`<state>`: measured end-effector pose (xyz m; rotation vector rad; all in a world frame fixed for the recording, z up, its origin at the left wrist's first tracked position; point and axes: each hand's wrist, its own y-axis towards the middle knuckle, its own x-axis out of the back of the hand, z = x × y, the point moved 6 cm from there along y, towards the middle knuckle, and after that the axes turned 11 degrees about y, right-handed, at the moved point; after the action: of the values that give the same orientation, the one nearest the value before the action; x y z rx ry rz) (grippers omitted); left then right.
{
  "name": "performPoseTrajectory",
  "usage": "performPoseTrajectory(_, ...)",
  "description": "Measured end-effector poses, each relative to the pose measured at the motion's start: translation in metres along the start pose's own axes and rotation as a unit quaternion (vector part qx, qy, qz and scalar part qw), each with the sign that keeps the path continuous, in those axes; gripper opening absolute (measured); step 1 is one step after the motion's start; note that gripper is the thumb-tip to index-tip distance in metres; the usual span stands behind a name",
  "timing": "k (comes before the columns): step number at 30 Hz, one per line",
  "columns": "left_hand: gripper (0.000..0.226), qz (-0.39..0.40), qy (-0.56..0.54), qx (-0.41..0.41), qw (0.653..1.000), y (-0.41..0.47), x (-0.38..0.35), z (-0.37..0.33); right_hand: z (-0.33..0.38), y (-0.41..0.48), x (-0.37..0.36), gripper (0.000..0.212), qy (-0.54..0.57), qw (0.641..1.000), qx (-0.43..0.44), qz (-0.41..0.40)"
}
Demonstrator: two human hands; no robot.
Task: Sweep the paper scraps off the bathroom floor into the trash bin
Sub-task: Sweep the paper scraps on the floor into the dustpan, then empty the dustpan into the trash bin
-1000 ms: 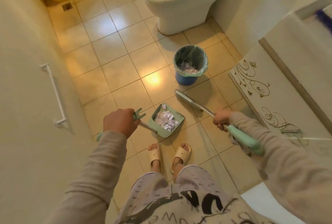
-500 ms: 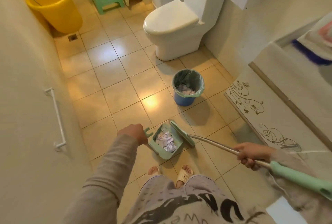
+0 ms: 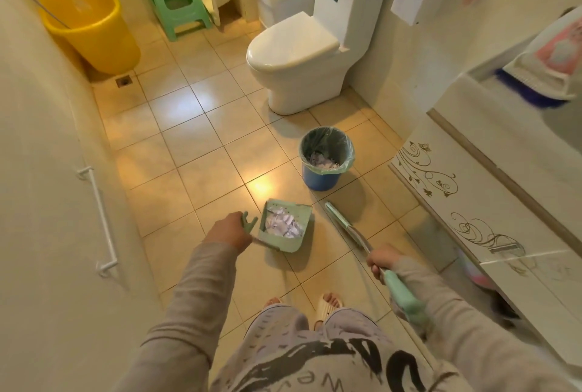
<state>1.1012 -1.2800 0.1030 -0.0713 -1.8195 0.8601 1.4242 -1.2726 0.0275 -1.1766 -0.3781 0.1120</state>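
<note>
A green dustpan (image 3: 303, 211) hangs above the tiled floor in front of my feet, with a heap of white paper scraps (image 3: 283, 225) inside it. My left hand (image 3: 227, 232) grips its green handle. My right hand (image 3: 382, 259) is closed on the metal shaft of a green broom (image 3: 341, 224), whose head points toward the bin, to the right of the dustpan. The blue trash bin (image 3: 320, 178) with a clear liner stands beyond the dustpan, near the toilet, and holds more scraps.
A white toilet (image 3: 299, 61) stands behind the bin. A yellow bucket (image 3: 91, 23) and a green stool (image 3: 178, 3) sit at the far left, a floor drain (image 3: 123, 80) beside the bucket. A patterned cabinet (image 3: 472, 202) lines the right, a wall with a white rail (image 3: 99, 218) the left.
The view has tilted up, showing more of the room. The dustpan with scraps has risen and moved closer to the bin. The broom head has moved off the dustpan to its right.
</note>
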Motion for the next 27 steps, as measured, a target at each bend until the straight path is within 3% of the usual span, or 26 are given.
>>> performPoseTrajectory(3,0.027,-0.048,-0.013,0.011,0.999,-0.006,0.001,0.008,-0.002,0.007,-0.013,0.014,0.138,0.989,-0.038,0.037)
performPoseTrajectory(8,0.021,-0.137,-0.031,0.026,0.99,-0.014,0.01,0.015,-0.015,0.014,-0.033,0.023,0.328,0.938,-0.076,0.086)
performPoseTrajectory(21,0.03,-0.281,0.095,-0.115,0.948,-0.054,0.039,0.016,-0.024,0.006,-0.066,0.022,0.415,0.902,-0.083,0.087)
performPoseTrajectory(27,0.034,-0.303,0.298,-0.254,0.869,-0.062,0.043,-0.02,-0.03,0.013,-0.07,0.019,0.418,0.899,-0.09,0.092)
